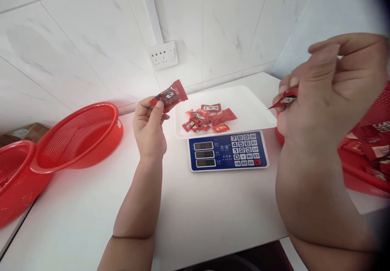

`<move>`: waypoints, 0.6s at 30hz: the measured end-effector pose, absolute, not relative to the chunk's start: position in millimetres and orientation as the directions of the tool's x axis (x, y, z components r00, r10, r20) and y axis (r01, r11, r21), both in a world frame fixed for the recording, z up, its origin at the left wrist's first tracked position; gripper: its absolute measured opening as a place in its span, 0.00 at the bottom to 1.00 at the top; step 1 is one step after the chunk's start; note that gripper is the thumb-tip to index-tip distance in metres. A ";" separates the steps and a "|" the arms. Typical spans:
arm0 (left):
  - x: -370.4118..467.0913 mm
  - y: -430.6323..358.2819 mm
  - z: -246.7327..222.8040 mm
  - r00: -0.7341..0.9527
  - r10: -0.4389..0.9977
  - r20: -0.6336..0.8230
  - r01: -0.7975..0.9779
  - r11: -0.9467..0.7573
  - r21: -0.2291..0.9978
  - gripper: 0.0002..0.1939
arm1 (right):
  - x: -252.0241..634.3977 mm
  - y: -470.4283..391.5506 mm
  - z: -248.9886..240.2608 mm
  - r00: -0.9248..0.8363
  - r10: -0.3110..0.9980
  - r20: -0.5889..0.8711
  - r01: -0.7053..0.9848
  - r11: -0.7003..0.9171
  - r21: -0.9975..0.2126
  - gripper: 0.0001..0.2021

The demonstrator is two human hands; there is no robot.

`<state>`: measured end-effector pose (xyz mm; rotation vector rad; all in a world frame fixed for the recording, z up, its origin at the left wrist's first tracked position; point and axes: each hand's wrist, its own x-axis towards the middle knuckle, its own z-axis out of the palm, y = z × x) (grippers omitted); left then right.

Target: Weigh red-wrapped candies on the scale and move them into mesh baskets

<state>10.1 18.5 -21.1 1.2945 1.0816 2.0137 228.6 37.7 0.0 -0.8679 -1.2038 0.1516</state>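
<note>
Between thumb and fingers, my left hand (150, 120) pinches a red wrapped snack packet (171, 96), raised just left of the scale's tray. My right hand (329, 84) is up on the right, its lower fingers closed around a smaller red packet (288, 98); its thumb and index finger stick up. On the white tray (252, 112) of the weighing scale (228, 151) lies a small heap of red wrapped packets (210, 118). The scale's top display seems to read 0.055, and the two below it 0.00.
Two red perforated baskets (82, 135) stand on the left. At the right, partly behind my right arm, a red basket (362, 181) holds many red packets. A wall socket (163, 55) sits on the tiled wall behind the white table (195, 214). A cardboard box (27, 133) is at far left.
</note>
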 end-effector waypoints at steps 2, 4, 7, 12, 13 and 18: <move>10.2 19.4 -21.8 -0.405 0.761 0.507 0.008 -0.552 0.834 0.06 | 228.8 38.3 1.1 0.443 0.469 0.764 0.330 0.707 -0.625 0.12; 10.3 20.3 -22.8 -0.395 0.763 0.512 0.023 -0.549 0.836 0.05 | 229.5 36.7 2.3 0.432 0.449 0.782 0.333 0.727 -0.601 0.10; 12.2 20.0 -25.1 -0.365 0.745 0.559 0.079 -0.573 0.816 0.05 | 230.1 31.2 2.9 0.300 0.551 0.778 0.336 0.703 -0.627 0.09; 26.9 9.9 -28.1 -0.144 0.743 0.653 0.270 -0.606 0.749 0.04 | 222.3 22.3 1.0 -0.261 0.861 0.437 0.419 0.509 -0.752 0.13; 30.8 7.3 -28.1 -0.083 0.753 0.653 0.298 -0.607 0.737 0.04 | 220.4 21.8 0.7 -0.321 0.863 0.391 0.427 0.500 -0.753 0.11; 24.8 4.4 -26.5 -0.062 0.743 0.667 0.445 -0.578 0.684 0.08 | 223.8 25.0 3.7 -0.188 0.861 0.472 0.443 0.503 -0.742 0.09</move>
